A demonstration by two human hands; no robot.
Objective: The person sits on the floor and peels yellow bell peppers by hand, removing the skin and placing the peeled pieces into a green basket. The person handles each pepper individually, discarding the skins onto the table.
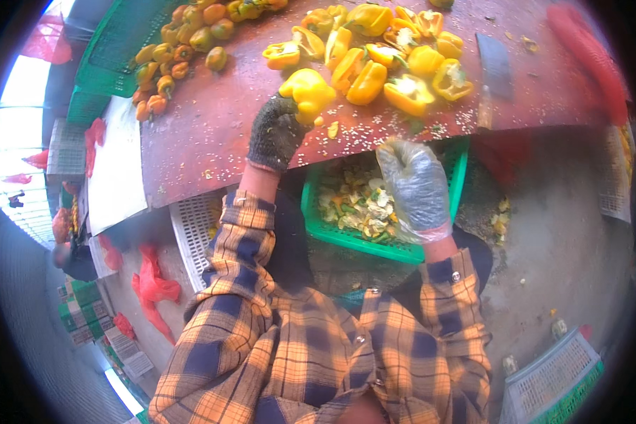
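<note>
My left hand (276, 131), in a dark knit glove, grips a yellow bell pepper (308, 93) just above the red tabletop (201, 138). My right hand (417, 183) wears a clear plastic glove over a light one. Its fingers are curled near the table's front edge, and I cannot tell whether anything is in them. Beneath it, a green plastic basket (314, 229) holds pepper cores and scraps (361, 209). Beyond my hands lie several cut yellow peppers (367, 84), some showing pale seeds and cores. White seeds are scattered along the near edge.
A cleaver (494, 66) lies on the table's right side, near a red mesh bag (588, 58). Small orange-green peppers (191, 40) are heaped at left beside a green crate (111, 53). A white crate (191, 233) stands below the table; red netting (156, 286) lies on the floor.
</note>
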